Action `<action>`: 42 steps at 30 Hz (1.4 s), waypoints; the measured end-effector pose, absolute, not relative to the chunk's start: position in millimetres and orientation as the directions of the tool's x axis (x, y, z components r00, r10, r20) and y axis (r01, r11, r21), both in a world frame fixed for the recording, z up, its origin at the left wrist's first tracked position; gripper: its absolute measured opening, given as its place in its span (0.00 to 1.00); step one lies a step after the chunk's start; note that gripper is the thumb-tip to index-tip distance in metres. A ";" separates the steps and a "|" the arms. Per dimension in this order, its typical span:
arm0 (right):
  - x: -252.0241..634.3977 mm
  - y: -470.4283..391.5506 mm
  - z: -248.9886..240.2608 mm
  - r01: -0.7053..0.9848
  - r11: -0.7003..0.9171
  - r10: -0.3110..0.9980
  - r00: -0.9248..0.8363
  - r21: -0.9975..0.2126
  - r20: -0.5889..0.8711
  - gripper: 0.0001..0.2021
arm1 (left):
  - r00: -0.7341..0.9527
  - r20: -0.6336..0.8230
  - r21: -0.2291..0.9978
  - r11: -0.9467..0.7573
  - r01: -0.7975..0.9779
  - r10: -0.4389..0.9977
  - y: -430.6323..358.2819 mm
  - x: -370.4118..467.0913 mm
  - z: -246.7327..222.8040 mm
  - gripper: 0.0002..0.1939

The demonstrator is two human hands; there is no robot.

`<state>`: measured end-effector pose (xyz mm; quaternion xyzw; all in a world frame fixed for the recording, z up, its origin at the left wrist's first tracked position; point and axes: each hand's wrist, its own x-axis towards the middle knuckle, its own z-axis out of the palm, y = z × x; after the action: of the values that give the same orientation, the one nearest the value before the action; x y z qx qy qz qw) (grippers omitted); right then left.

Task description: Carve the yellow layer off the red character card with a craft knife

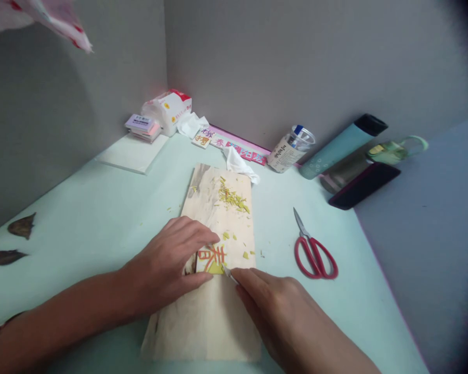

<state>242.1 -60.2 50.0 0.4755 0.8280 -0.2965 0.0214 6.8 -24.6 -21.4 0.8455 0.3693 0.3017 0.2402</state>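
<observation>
A small yellow-and-white carving block (217, 253) with a red-orange character on it lies flat on a pale wooden board (203, 322). My left hand (175, 254) grips the block from the left, its fingers along the far edge and the thumb along the near edge. In my right hand (265, 296) is a thin carving knife (228, 272), pinched like a pen. Its tip touches or nearly touches the block's right near corner, where yellow shows. Yellow-green shavings (234, 198) are heaped at the board's far end, with several loose bits nearer the block.
Red-handled scissors (315, 257) lie right of the board. Behind stand a plastic cup (290, 150), a blue bottle (339, 148) and a green-lidded bottle (374, 156), with a dark phone (364, 187) leaning there. Tissues (167, 111) and stacked small blocks (142, 127) sit back left; dried pods (22, 226) lie far left.
</observation>
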 end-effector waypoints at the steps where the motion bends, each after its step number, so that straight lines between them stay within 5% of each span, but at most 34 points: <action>1: 243.2 -60.0 49.6 0.798 0.381 0.777 -0.550 -0.467 -0.306 0.10 | 0.547 0.331 0.627 -0.613 0.481 0.769 -24.7 6.8 -21.3 0.23; 16: 251.1 -72.2 55.4 0.719 0.688 0.721 -0.693 -0.098 -0.013 0.22 | 0.505 0.309 0.601 -0.577 0.553 0.806 -31.5 14.2 -23.0 0.35; 42: 246.5 -69.4 50.5 0.710 0.704 0.710 -0.703 -0.025 0.034 0.25 | 0.510 0.296 0.591 -0.575 0.566 0.807 -32.5 15.9 -20.3 0.35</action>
<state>246.5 -69.4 50.5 0.3847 0.9228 -0.0050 -0.0206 15.9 -32.5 -20.3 0.8419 0.4079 0.2801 0.2151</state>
